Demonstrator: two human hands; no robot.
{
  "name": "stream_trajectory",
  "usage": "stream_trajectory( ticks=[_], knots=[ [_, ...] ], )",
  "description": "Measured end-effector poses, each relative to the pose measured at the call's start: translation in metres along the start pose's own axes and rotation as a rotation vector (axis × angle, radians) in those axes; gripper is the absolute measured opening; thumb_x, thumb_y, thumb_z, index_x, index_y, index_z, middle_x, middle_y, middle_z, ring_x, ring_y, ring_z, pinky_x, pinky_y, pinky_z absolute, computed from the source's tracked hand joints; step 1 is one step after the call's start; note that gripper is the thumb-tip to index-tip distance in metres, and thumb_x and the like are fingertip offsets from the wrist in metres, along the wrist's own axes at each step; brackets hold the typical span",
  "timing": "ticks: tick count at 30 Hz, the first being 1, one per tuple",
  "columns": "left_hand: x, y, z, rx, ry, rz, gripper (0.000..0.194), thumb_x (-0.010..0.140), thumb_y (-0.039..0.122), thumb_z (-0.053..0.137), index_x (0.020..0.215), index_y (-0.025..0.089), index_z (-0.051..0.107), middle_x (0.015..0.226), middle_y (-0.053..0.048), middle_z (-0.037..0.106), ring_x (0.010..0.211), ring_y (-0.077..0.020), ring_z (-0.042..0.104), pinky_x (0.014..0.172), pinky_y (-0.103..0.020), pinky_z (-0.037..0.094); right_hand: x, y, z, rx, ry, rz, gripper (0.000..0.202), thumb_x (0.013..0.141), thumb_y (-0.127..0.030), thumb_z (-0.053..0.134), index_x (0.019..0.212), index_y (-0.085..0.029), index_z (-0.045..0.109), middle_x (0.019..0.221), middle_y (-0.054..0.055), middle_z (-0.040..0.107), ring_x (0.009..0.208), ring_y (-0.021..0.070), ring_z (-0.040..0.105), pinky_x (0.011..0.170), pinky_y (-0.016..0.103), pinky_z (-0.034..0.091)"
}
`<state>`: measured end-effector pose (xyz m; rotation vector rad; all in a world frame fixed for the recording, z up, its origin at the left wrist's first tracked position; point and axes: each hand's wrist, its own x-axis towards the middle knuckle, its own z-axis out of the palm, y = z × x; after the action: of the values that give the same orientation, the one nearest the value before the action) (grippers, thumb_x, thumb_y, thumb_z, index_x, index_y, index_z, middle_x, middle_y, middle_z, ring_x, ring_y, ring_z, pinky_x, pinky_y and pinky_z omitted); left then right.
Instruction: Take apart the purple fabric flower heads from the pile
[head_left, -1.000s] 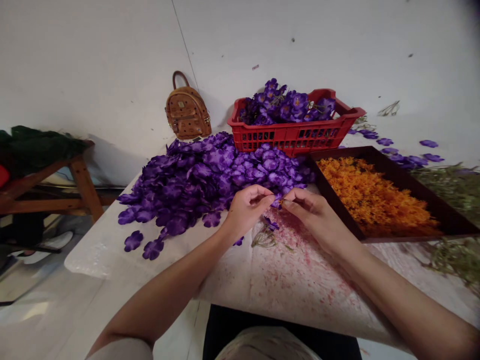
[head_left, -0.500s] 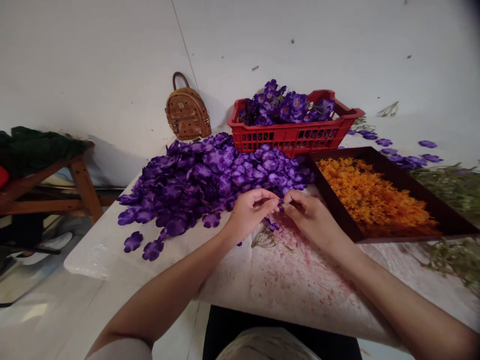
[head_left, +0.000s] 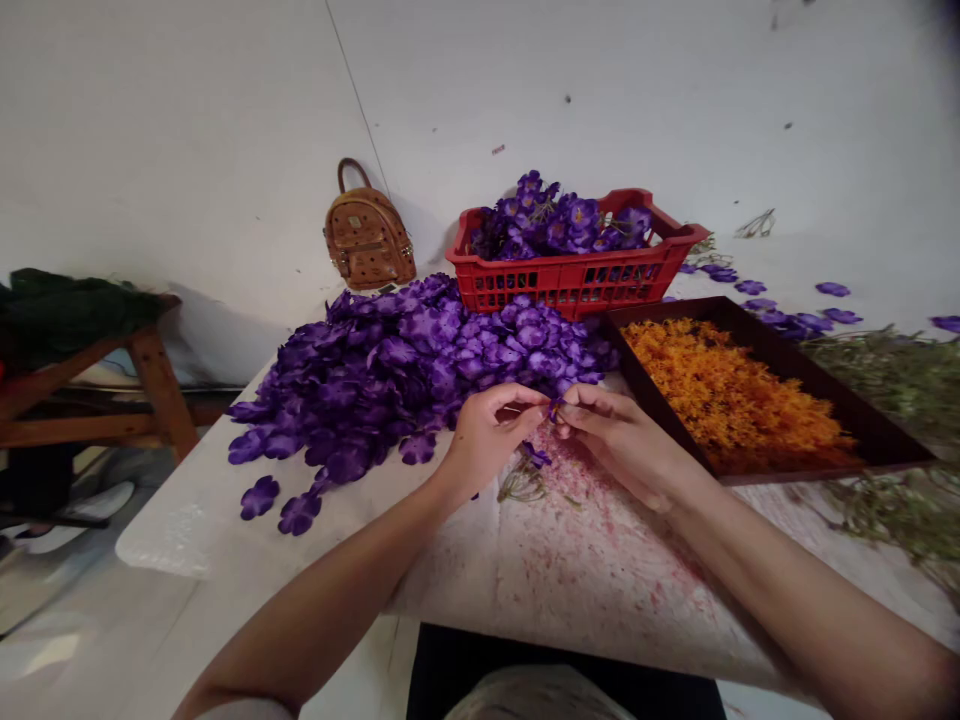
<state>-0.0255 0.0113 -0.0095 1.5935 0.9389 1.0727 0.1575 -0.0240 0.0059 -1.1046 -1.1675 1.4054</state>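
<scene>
Together, our left hand point(head_left: 487, 437) and right hand point(head_left: 619, 437) meet over the table point(head_left: 570, 580), fingertips pressed in on a small purple flower point(head_left: 555, 406) that we pinch from both sides. It sits just above the tabletop, right at the near edge of the big heap of purple petals point(head_left: 405, 365). The left fingers curl inward with the thumb against them; the right fingers lie flat and close together, tips on the flower.

Just below our hands another purple bloom point(head_left: 535, 455) lies on the table with a thin greenish stem tuft point(head_left: 520, 485) beside it, on a surface flecked with pink stains. To the right stands a dark tray point(head_left: 862, 410) filled with orange bits point(head_left: 731, 395). Behind the heap a red basket point(head_left: 570, 280) holds more purple flowers. A small brown backpack point(head_left: 367, 237) leans against the white wall, well apart from our hands.
</scene>
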Motion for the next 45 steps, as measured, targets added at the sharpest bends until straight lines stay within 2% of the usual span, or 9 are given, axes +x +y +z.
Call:
stream_trajectory(
  ticks=[6, 11, 17, 22, 28, 32, 36, 39, 45],
  knots=[
    [-0.005, 0.004, -0.002, 0.319, 0.046, 0.348, 0.013, 0.093, 0.013, 0.071, 0.095, 0.021, 0.081, 0.095, -0.005, 0.082, 0.088, -0.0176, 0.076, 0.083, -0.029, 0.06, 0.0, -0.003, -0.001, 0.111, -0.037, 0.081, 0.029, 0.073, -0.04, 0.087, 0.068, -0.022, 0.066, 0.074, 0.0, 0.057, 0.078, 0.018, 0.051, 0.076, 0.034, 0.039],
    [-0.006, 0.01, -0.002, 0.385, 0.063, 0.352, 0.014, 0.093, 0.011, 0.072, 0.096, 0.022, 0.08, 0.094, -0.003, 0.082, 0.086, -0.0174, 0.077, 0.082, -0.028, 0.06, 0.0, -0.005, -0.001, 0.205, -0.044, 0.127, 0.023, 0.068, -0.033, 0.089, 0.069, -0.022, 0.069, 0.077, 0.001, 0.06, 0.079, 0.0174, 0.053, 0.076, 0.033, 0.043],
    [-0.006, 0.009, -0.003, 0.455, 0.029, 0.458, 0.012, 0.096, 0.016, 0.07, 0.092, 0.022, 0.079, 0.091, -0.004, 0.081, 0.085, -0.0181, 0.075, 0.082, -0.03, 0.059, 0.0, -0.004, 0.004, 0.222, -0.005, 0.129, 0.022, 0.066, -0.031, 0.085, 0.068, -0.021, 0.066, 0.074, 0.0, 0.057, 0.071, 0.0146, 0.048, 0.068, 0.032, 0.038],
    [-0.008, 0.012, -0.001, 0.372, 0.112, 0.342, 0.008, 0.093, 0.016, 0.071, 0.094, 0.021, 0.076, 0.09, -0.002, 0.08, 0.081, -0.0158, 0.074, 0.079, -0.027, 0.059, -0.002, -0.008, 0.008, 0.222, -0.005, 0.128, 0.023, 0.067, -0.033, 0.085, 0.068, -0.021, 0.065, 0.073, -0.001, 0.056, 0.07, 0.0143, 0.047, 0.068, 0.031, 0.036],
    [-0.007, 0.014, -0.003, 0.404, 0.059, 0.417, 0.011, 0.094, 0.017, 0.069, 0.09, 0.022, 0.078, 0.089, -0.003, 0.08, 0.086, -0.0177, 0.074, 0.084, -0.03, 0.057, -0.002, -0.008, 0.009, 0.194, -0.011, 0.14, 0.026, 0.067, -0.037, 0.085, 0.068, -0.02, 0.065, 0.075, 0.001, 0.058, 0.07, 0.0148, 0.048, 0.068, 0.032, 0.036],
    [-0.004, 0.013, -0.004, 0.257, 0.043, 0.237, 0.011, 0.093, 0.02, 0.067, 0.089, 0.02, 0.078, 0.088, -0.004, 0.079, 0.081, -0.017, 0.072, 0.078, -0.028, 0.056, -0.003, -0.006, 0.009, 0.061, -0.008, 0.098, 0.031, 0.078, -0.046, 0.079, 0.068, -0.022, 0.061, 0.071, 0.0, 0.055, 0.066, 0.0156, 0.045, 0.066, 0.033, 0.035],
    [0.0, 0.011, -0.004, 0.019, 0.022, -0.001, 0.013, 0.088, 0.03, 0.072, 0.087, 0.018, 0.076, 0.08, -0.003, 0.075, 0.069, -0.0143, 0.064, 0.066, -0.025, 0.049, -0.003, -0.005, 0.008, -0.112, 0.101, -0.099, 0.03, 0.091, -0.049, 0.07, 0.079, -0.024, 0.061, 0.079, 0.001, 0.059, 0.075, 0.019, 0.051, 0.074, 0.035, 0.039],
    [0.001, 0.012, -0.002, -0.104, 0.0, -0.068, 0.019, 0.083, 0.035, 0.078, 0.084, 0.017, 0.076, 0.079, -0.002, 0.072, 0.07, -0.0127, 0.06, 0.067, -0.024, 0.046, -0.002, -0.004, 0.009, -0.118, 0.076, -0.211, 0.024, 0.094, -0.044, 0.069, 0.084, -0.024, 0.062, 0.087, 0.002, 0.062, 0.085, 0.0204, 0.054, 0.082, 0.036, 0.041],
    [0.002, 0.017, -0.001, -0.314, -0.018, -0.212, 0.031, 0.077, 0.043, 0.086, 0.08, 0.016, 0.071, 0.076, 0.0, 0.064, 0.07, -0.0115, 0.055, 0.069, -0.026, 0.044, -0.004, -0.007, 0.011, -0.18, 0.149, -0.318, 0.02, 0.096, -0.039, 0.065, 0.084, -0.023, 0.062, 0.083, 0.001, 0.059, 0.081, 0.0191, 0.053, 0.078, 0.035, 0.041]
  ],
)
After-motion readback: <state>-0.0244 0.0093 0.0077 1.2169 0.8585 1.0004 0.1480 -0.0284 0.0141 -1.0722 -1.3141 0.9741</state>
